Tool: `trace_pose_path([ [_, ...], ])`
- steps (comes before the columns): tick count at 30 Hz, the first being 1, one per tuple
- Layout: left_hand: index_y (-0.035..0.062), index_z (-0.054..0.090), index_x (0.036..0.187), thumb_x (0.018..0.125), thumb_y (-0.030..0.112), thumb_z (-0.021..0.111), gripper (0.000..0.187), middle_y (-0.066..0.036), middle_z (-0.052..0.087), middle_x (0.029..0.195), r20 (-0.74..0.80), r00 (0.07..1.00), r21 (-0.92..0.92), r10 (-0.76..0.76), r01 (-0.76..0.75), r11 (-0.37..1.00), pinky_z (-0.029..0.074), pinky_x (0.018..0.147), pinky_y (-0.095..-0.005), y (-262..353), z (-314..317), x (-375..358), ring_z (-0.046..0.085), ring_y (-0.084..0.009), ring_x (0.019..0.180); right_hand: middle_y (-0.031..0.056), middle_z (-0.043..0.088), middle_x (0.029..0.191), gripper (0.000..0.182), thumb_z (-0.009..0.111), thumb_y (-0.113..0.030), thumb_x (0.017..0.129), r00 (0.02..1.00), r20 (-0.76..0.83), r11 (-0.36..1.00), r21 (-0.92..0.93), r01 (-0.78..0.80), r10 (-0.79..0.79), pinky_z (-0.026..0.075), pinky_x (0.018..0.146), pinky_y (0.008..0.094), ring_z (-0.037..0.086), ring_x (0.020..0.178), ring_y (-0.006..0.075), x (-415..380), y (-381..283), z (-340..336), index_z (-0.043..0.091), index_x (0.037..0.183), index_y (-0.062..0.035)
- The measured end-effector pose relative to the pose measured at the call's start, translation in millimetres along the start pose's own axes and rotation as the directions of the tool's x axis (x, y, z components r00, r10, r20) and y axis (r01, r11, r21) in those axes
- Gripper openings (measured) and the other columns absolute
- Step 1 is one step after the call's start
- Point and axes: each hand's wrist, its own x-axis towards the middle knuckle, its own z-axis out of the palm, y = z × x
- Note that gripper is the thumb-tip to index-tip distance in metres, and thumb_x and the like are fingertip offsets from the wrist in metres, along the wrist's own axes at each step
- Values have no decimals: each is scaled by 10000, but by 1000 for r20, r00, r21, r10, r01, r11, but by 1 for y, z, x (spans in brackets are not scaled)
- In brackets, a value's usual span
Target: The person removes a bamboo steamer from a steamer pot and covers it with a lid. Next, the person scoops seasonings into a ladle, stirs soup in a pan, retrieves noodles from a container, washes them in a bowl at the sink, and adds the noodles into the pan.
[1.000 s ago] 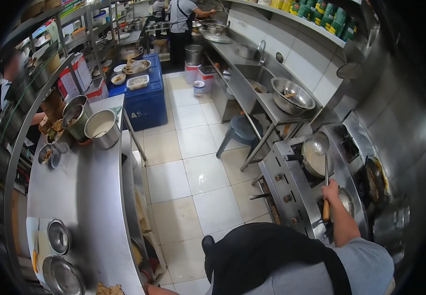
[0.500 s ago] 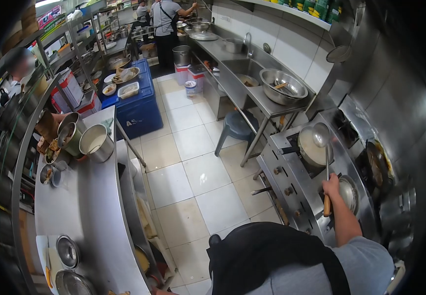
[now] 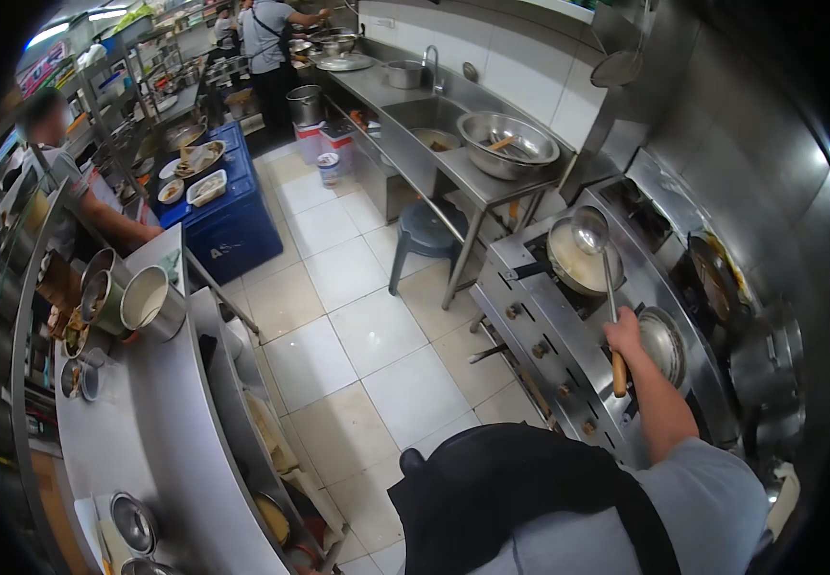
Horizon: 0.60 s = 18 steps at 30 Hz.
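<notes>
My right hand (image 3: 624,332) is wrapped round the long shaft of a metal ladle (image 3: 610,280), just above its wooden grip (image 3: 619,375). The ladle's round bowl hangs over a pan (image 3: 561,272) of pale, creamy liquid on the stove's far burner. The pan's dark handle (image 3: 528,272) points towards the aisle. Close beside my wrist, a round silvery pan or lid (image 3: 662,347) lies on the nearer part of the stove. My left hand is out of view.
On the left, a steel counter (image 3: 161,422) carries a tall pot (image 3: 153,305) and metal bowls (image 3: 133,522). Ahead stand a blue chest (image 3: 233,225), a plastic stool (image 3: 426,240) and a sink table with a large bowl (image 3: 508,146). People work at the left and back.
My view has shifted, so the stove and sink sit further left. The ladle stays over the pan in my right hand. A person at the left shows more, with an arm by the counter.
</notes>
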Motion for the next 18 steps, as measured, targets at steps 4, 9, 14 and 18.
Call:
trace_pose_path([
  [4, -30, 663, 1082, 942, 166, 432, 334, -91, 666, 992, -20, 1000, -10, 20, -20, 1000, 486, 802, -327, 0, 0, 1, 601, -202, 837, 229, 626, 821, 279, 615, -119, 703, 1000, 18, 999, 48, 16, -17, 507, 631, 457, 647, 706, 368, -2, -6, -2, 575, 920, 51],
  [9, -34, 665, 1076, 944, 158, 429, 332, -88, 667, 983, -91, 980, -173, 177, -191, 966, 488, 794, -322, 12, 15, -13, 602, -195, 825, 191, 618, 779, 279, 617, -97, 710, 999, 5, 989, 140, -38, 38, 511, 530, 415, 638, 582, 304, 4, 7, 6, 581, 950, 40],
  [14, -28, 667, 1019, 936, 115, 550, 202, -60, 646, 867, 602, 628, -555, 493, -114, 824, 480, 689, -260, 181, 88, -224, 577, -141, 706, 155, 608, 717, 287, 630, -94, 697, 996, -62, 976, 205, 75, -63, 482, 505, 382, 609, 552, 276, 18, 52, 19, 580, 950, 31],
  [18, 7, 646, 1026, 928, 125, 597, 161, -43, 615, 963, 666, -35, -743, 746, 63, 666, 448, 779, -255, 306, 148, -442, 550, -120, 867, 204, 633, 866, 316, 635, -127, 705, 977, 154, 939, 290, -187, 147, 494, 736, 409, 632, 809, 343, 8, 38, -21, 594, 977, 29],
])
